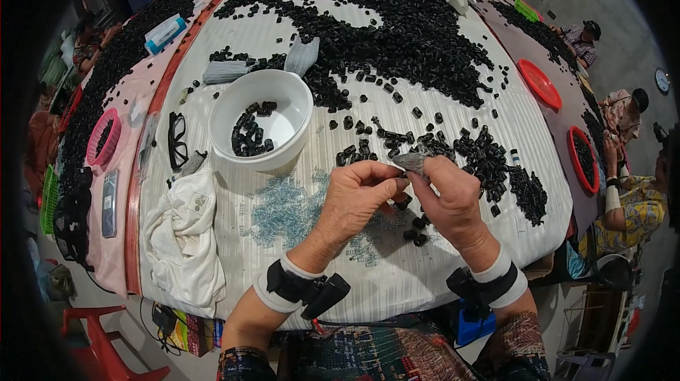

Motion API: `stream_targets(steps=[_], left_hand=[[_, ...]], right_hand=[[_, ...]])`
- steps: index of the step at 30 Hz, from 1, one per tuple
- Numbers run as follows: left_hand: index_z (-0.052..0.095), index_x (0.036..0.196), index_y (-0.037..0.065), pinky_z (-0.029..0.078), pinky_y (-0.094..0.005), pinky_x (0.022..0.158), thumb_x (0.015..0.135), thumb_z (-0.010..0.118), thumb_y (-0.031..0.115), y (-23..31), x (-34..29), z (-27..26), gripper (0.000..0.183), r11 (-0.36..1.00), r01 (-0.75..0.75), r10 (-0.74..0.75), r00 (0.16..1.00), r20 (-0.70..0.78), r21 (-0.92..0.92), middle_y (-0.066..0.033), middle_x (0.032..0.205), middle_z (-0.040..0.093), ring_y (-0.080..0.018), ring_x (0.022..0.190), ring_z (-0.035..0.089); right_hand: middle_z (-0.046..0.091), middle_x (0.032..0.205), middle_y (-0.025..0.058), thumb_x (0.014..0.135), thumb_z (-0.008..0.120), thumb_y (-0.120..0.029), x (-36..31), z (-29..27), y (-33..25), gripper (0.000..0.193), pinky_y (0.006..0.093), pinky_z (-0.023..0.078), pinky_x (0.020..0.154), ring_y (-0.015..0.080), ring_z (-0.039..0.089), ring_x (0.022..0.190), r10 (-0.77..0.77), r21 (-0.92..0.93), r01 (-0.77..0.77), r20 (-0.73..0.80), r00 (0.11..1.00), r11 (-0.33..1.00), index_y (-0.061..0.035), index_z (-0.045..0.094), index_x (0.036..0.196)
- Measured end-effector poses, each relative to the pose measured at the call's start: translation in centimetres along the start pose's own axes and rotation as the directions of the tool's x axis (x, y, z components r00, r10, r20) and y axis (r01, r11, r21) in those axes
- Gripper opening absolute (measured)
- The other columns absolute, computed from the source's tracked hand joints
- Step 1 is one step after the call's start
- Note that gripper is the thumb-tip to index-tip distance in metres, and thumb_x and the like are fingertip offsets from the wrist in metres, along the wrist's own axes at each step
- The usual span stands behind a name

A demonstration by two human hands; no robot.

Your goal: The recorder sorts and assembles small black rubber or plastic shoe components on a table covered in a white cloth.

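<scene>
I've got my right hand [455, 193] pinched snug on a grey cloth piece [410, 161] above the table [531, 147], can't tell if my bunched-up left hand [360, 193] holds anything, but the cloth looks light and floppy, so I'd grab its edge.

In front of you stretches a long table under a pale striped cloth [397, 289], brightly lit, with a pink-covered table [106, 260] along your left and a mauve-covered one [556, 126] along your right. To your lower left, a red plastic stool [101, 342] stands on grey floor [177, 361]; a round clock [662, 81] shows at your far right.
</scene>
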State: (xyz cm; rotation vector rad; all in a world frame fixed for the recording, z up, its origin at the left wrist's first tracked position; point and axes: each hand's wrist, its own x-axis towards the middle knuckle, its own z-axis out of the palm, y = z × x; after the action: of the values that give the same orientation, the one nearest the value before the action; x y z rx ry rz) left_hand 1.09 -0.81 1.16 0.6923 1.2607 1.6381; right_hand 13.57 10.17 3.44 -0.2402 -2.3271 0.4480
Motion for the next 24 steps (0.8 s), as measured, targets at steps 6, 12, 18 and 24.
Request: stream_targets(steps=[6, 12, 18, 24], left_hand=[[0.064, 0.097, -0.003, 0.053, -0.0229, 0.059, 0.084, 0.065, 0.008, -0.2, -0.1, 0.3, 0.017, 1.0, 0.023, -0.023, 0.998, -0.05, 0.005, -0.0081, 0.085, 0.067, -0.0118, 0.074, 0.064], [0.064, 0.093, -0.003, 0.052, -0.0226, 0.057, 0.081, 0.065, 0.01, -0.9, 0.4, -0.7, 0.017, 0.998, 0.062, -0.063, 0.997, -0.049, -0.028, -0.0068, 0.082, 0.066, -0.0109, 0.069, 0.063], [0.063, 0.092, -0.003, 0.053, -0.0231, 0.056, 0.082, 0.062, 0.011, -0.7, 0.6, -0.9, 0.017, 0.97, 0.12, -0.126, 0.992, -0.015, -0.212, -0.0073, 0.081, 0.066, -0.0124, 0.066, 0.063], [0.064, 0.088, -0.002, 0.052, -0.0221, 0.056, 0.082, 0.063, 0.011, -1.1, 0.6, -0.8, 0.014, 0.965, 0.099, -0.105, 0.994, -0.013, -0.243, -0.0076, 0.078, 0.066, -0.0114, 0.065, 0.063]], right_hand=[[0.056, 0.069, 0.0128, 0.074, 0.062, 0.007, -0.5, 0.5, 0.1, 0.014, 0.0358, 0.048, 0.055, 0.0283, 0.059, 0.065, -0.003, -0.035, 0.004, 0.043, 0.999, 0.999, 0.0017, 0.055, 0.086], [0.056, 0.074, 0.0148, 0.074, 0.063, 0.004, -0.3, 0.6, -0.4, 0.017, 0.0366, 0.049, 0.059, 0.03, 0.058, 0.067, 0.058, 0.059, -0.067, 0.141, 0.988, 0.996, 0.0028, 0.055, 0.089], [0.054, 0.088, 0.0165, 0.067, 0.075, -0.008, 0.4, -0.3, -0.5, 0.04, 0.037, 0.05, 0.065, 0.0316, 0.058, 0.078, 0.049, 0.086, -0.062, 0.153, 0.987, 0.994, 0.0039, 0.055, 0.1], [0.052, 0.083, 0.0124, 0.061, 0.077, -0.011, -0.5, 1.4, -0.6, 0.045, 0.0353, 0.05, 0.062, 0.0277, 0.057, 0.076, 0.013, -0.038, -0.008, 0.142, 0.99, 0.999, 0.0014, 0.055, 0.097]])
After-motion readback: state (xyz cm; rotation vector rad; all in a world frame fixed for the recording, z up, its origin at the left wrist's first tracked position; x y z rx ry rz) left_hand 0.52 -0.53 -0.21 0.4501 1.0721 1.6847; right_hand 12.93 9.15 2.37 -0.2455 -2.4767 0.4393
